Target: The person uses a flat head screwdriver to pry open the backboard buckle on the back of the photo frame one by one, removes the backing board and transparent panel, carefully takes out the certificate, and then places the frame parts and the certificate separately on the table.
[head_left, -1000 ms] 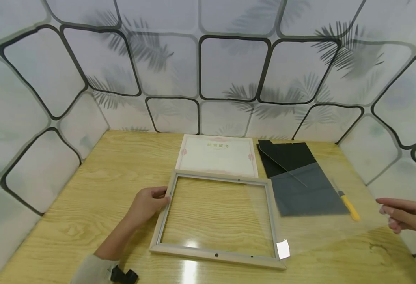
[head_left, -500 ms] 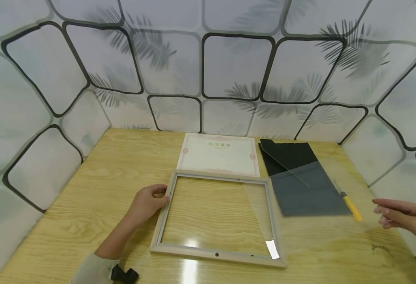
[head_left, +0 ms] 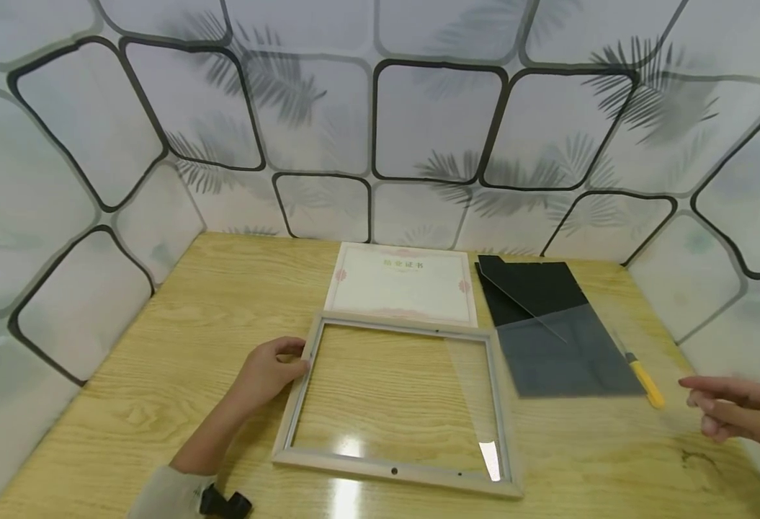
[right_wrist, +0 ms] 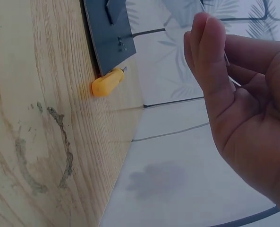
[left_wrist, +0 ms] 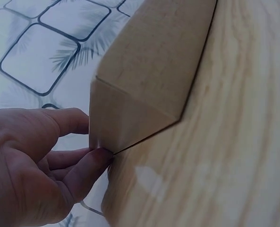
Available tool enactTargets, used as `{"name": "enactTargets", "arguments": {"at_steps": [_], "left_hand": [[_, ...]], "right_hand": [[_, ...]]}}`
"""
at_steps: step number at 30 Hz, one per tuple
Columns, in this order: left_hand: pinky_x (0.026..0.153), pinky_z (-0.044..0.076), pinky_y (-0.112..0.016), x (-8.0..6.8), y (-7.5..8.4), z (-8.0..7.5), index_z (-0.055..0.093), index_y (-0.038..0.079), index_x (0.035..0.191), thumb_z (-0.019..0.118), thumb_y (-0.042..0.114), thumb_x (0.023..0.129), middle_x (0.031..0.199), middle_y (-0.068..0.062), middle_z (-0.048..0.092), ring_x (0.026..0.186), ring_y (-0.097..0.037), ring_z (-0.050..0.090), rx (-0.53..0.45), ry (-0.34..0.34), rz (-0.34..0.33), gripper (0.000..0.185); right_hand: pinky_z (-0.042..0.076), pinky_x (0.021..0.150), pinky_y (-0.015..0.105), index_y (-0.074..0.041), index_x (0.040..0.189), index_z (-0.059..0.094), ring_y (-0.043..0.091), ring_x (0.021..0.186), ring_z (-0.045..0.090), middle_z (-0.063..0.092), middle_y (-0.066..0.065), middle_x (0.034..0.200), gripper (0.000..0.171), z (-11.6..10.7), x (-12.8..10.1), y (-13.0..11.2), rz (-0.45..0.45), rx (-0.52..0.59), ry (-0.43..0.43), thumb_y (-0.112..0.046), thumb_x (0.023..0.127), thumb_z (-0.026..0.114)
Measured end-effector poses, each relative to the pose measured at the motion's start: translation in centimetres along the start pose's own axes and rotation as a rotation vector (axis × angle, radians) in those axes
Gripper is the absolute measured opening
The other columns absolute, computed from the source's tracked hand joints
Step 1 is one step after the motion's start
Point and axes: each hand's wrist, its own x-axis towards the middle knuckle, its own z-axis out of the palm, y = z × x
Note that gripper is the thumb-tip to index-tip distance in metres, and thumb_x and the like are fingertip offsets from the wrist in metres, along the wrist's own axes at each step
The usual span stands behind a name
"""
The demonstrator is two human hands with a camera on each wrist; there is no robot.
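In the head view, a pale wooden picture frame (head_left: 392, 468) lies on the table. My left hand (head_left: 269, 371) grips its left side; the left wrist view shows thumb and fingers (left_wrist: 95, 163) pinching the wooden edge (left_wrist: 135, 113). At the right, my right hand (head_left: 739, 414) pinches a clear sheet (head_left: 548, 418) between thumb and fingers, above the table. The sheet's left part overlaps the frame's right side, where a bright reflection shows. In the right wrist view, only a thin edge of the sheet shows beside the right hand (right_wrist: 243, 99).
Behind the frame lies a white certificate (head_left: 402, 285). A black backing board (head_left: 542, 281) with a flap is at the back right, partly seen through the sheet. Beside it lies a yellow-handled tool (head_left: 647, 382). Patterned walls (head_left: 431, 122) enclose the wooden table (head_left: 224, 288).
The clear sheet has shifted left, further over the frame's right side. My right hand has moved slightly left and then lowered. My left hand stays on the frame.
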Motion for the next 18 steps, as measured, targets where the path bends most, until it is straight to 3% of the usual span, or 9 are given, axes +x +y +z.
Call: {"name": "enactTargets", "arguments": {"at_steps": [3, 8, 14, 18], "left_hand": [[0.082, 0.053, -0.034, -0.2, 0.0, -0.1, 0.061, 0.004, 0.135, 0.071, 0.022, 0.094, 0.127, -0.015, 0.066, 0.109, -0.027, 0.063, -0.018, -0.006, -0.003, 0.046], [0.079, 0.051, -0.031, -0.3, 0.1, 0.0, 0.061, 0.002, 0.134, 0.071, 0.022, 0.093, 0.125, -0.016, 0.067, 0.105, -0.025, 0.064, -0.029, -0.001, 0.007, 0.046], [0.079, 0.051, -0.031, -0.4, 0.0, 0.0, 0.062, 0.002, 0.133, 0.071, 0.021, 0.093, 0.124, -0.015, 0.067, 0.104, -0.024, 0.064, -0.03, 0.001, 0.019, 0.046], [0.079, 0.051, -0.031, -0.4, 0.1, 0.1, 0.062, 0.002, 0.132, 0.072, 0.02, 0.092, 0.123, -0.016, 0.067, 0.102, -0.025, 0.064, -0.03, 0.003, 0.02, 0.045]], "right_hand": [[0.057, 0.062, 0.035, -0.058, 0.109, 0.056, 0.021, 0.071, 0.064, 0.065, -0.014, 0.095, 0.054, 0.0, -0.2, 0.6, -0.061, 0.03, 0.009, -0.004, 0.105, 0.051], [0.047, 0.052, 0.034, -0.043, 0.128, 0.063, 0.019, 0.064, 0.06, 0.068, -0.017, 0.102, 0.056, 0.2, -0.3, 1.4, -0.324, 0.162, 0.063, 0.005, 0.103, 0.047], [0.034, 0.052, 0.038, -0.019, 0.141, 0.059, 0.021, 0.063, 0.053, 0.069, -0.006, 0.114, 0.055, 0.3, -0.3, 1.1, -0.542, 0.451, -0.039, 0.013, 0.103, 0.035], [0.028, 0.053, 0.037, -0.009, 0.147, 0.053, 0.022, 0.064, 0.047, 0.067, -0.002, 0.121, 0.058, 0.4, -0.2, 0.7, -0.645, 0.541, -0.091, 0.017, 0.103, 0.024]]}}
